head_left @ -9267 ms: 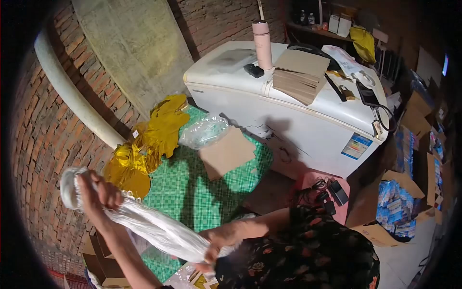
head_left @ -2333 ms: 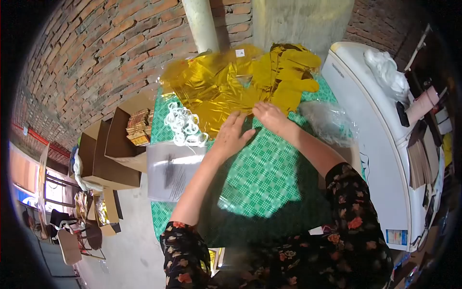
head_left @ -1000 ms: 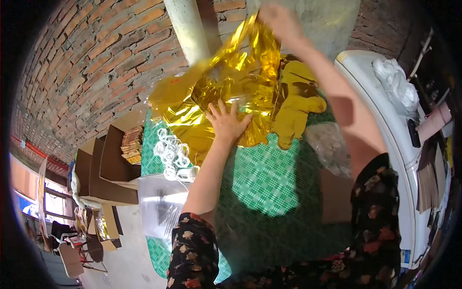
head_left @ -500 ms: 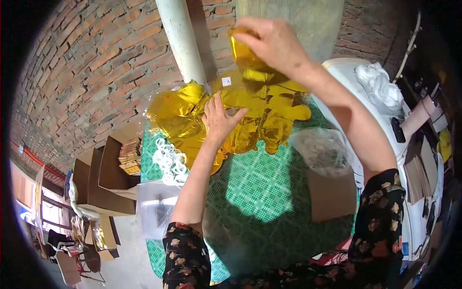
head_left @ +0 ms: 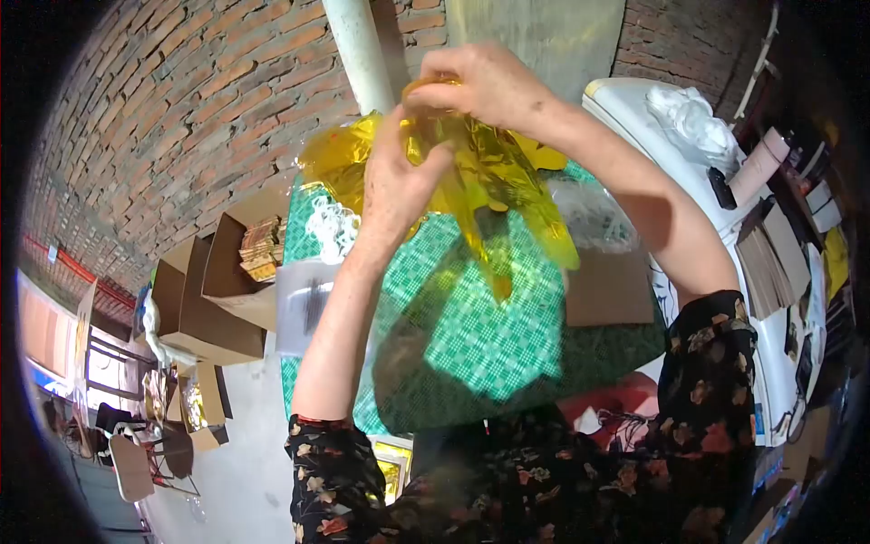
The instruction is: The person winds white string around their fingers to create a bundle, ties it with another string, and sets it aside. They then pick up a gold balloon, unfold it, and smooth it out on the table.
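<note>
A shiny gold foil sheet hangs from my right hand, whose fingers pinch its top edge. My left hand is raised beside it, its fingertips near the pinched edge and its thumb apart; whether it grips the foil is unclear. The lower points of the foil dangle over the green checked tablecloth. More gold foil lies at the far left of the table. White plastic rings are piled just left of my left forearm.
Open cardboard boxes stand at the left. A clear plastic bag and a brown cardboard piece are on the table's right side. Beyond them, a white surface bears a white bag and a pink bottle. A white pipe stands behind.
The gold foil has been lifted off the table and hangs down. My right hand has come slightly left, and my left hand has risen from the foil to meet it. The view has shifted.
</note>
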A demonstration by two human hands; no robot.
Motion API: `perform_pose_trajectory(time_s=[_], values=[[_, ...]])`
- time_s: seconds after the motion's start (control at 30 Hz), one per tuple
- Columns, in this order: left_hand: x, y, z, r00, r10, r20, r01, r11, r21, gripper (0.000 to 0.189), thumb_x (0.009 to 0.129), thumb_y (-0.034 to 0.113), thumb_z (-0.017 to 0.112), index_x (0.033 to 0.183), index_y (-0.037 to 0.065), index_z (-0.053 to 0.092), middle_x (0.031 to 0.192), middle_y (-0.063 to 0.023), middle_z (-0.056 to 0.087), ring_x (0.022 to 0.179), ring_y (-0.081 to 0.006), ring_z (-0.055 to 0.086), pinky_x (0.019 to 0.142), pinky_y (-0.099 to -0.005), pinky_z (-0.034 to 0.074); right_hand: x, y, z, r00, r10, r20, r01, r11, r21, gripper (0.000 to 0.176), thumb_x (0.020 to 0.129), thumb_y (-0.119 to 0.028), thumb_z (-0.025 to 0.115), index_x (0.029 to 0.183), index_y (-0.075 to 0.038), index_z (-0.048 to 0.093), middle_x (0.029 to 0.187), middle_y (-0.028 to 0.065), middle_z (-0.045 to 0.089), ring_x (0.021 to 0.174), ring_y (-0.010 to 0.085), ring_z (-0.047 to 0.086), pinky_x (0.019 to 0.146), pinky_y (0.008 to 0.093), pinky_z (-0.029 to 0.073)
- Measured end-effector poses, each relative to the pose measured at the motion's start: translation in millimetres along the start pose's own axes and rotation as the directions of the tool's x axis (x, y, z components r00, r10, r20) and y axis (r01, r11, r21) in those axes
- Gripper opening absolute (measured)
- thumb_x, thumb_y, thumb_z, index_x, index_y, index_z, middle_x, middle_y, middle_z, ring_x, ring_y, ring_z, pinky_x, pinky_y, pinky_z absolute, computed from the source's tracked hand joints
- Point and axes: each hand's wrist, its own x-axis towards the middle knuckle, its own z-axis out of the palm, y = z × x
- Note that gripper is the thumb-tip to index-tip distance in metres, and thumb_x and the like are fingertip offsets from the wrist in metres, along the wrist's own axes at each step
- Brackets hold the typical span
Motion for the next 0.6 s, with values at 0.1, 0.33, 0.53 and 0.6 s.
perform_pose_trajectory(time_s=[0.1,0.33,0.53,0.6], values=[[-12,-4,-26,0.947,-0.3,0.116,0.277,0.944,0.178,0.047,0.083,0.022,0.07,0.122,0.0,0.058,0.099,-0.0151,0.068,0.091,-0.0268,0.065,0.084,-0.0382,0.05,-5,-18,-14,1.0,0.009,0.028,-0.013,0.989,0.146,0.03,0.08,-0.036,0.073,0.085,-0.007,0.072,0.072,0.0131,0.068,0.065,0.0274,0.066,0.061,0.0393,0.05],[-47,-23,-64,0.811,-0.402,0.424,0.29,0.907,0.305,0.02,0.09,0.019,0.066,0.094,0.002,0.073,0.079,-0.0047,0.071,0.074,-0.0096,0.063,0.07,-0.0264,0.051,-44,3,-23,0.796,0.127,0.592,-0.207,0.976,0.07,0.044,0.083,-0.036,0.073,0.108,0.0,0.066,0.093,0.0113,0.07,0.086,0.0152,0.062,0.077,0.031,0.05],[-4,-29,-81,0.884,-0.25,0.396,-0.046,0.795,0.605,0.018,0.09,0.02,0.065,0.102,0.009,0.074,0.089,-0.0088,0.074,0.076,-0.0181,0.069,0.071,-0.0359,0.054,-54,23,-30,0.803,0.307,0.511,-0.417,0.902,0.114,0.047,0.084,-0.039,0.073,0.111,-0.001,0.066,0.103,0.008,0.068,0.097,0.018,0.06,0.087,0.0337,0.048],[24,-15,-85,0.917,-0.131,0.377,-0.179,0.709,0.682,0.023,0.091,0.021,0.064,0.109,0.009,0.071,0.092,-0.0092,0.074,0.078,-0.0197,0.07,0.07,-0.0397,0.055,-39,36,-44,0.897,0.291,0.333,-0.347,0.93,0.119,0.043,0.086,-0.039,0.071,0.109,-0.002,0.067,0.099,0.0051,0.066,0.096,0.0174,0.06,0.087,0.0342,0.048]])
